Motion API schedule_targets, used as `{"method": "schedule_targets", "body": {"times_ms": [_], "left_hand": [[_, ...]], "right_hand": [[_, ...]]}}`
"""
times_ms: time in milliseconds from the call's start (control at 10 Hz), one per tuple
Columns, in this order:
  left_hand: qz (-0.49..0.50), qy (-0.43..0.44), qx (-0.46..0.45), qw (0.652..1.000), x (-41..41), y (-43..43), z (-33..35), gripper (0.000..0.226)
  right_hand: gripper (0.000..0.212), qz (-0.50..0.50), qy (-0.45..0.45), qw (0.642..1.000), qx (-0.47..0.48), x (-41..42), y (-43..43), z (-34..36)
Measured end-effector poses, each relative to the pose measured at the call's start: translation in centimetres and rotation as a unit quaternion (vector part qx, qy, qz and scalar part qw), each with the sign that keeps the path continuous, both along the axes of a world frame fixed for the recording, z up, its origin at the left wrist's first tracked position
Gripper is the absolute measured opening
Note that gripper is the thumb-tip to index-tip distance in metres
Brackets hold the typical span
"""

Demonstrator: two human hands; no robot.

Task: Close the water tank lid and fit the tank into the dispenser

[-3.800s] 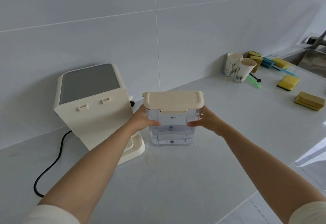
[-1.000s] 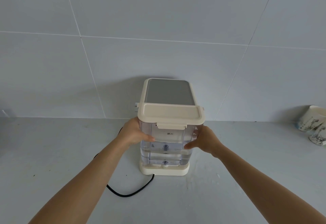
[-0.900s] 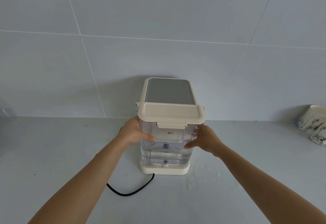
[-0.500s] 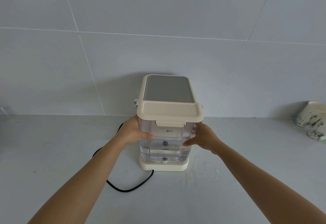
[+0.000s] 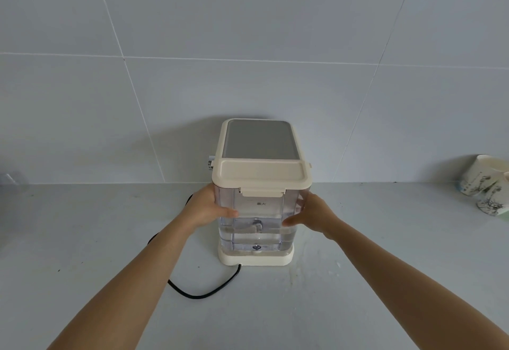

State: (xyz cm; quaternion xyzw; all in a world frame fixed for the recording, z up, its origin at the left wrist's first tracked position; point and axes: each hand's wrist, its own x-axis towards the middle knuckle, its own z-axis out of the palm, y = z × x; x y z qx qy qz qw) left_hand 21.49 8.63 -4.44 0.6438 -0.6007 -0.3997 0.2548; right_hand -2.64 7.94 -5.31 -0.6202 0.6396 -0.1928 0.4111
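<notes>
On the dispenser (image 5: 257, 258) base, both hands' grip clasps the clear tank (image 5: 257, 219) — cream lid (image 5: 261, 175) shut.

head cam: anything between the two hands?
Yes: the water tank. In the head view, the left hand and right hand press its opposite sides, with its base on the dispenser.

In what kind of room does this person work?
Probably a kitchen or pantry corner: a pale worktop against a tiled wall, a water dispenser with its clear tank held by both hands, and paper cups at the right.
</notes>
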Motion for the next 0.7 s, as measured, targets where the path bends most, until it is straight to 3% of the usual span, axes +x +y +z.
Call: {"method": "schedule_targets", "body": {"times_ms": [300,400,500,700], "left_hand": [[-0.013,-0.010,-0.021,1.000,-0.4,1.5,0.0,0.065],[-0.022,0.025,-0.050,0.998,-0.3,2.1,0.6,0.078],[0.000,0.035,-0.091,0.995,-0.2,2.5,2.4,0.088],[0.017,-0.114,-0.268,0.957,-1.3,0.8,8.0,0.077]], "right_hand": [[0.085,0.038,0.013,0.999,-0.025,-0.5,1.1,0.3],[0.085,0.053,0.036,0.994,-0.084,-1.2,1.1,1.0],[0.101,0.047,0.041,0.992,-0.108,-1.8,1.1,2.7],[0.088,0.041,0.053,0.971,-0.230,-2.0,0.0,8.1]]}}
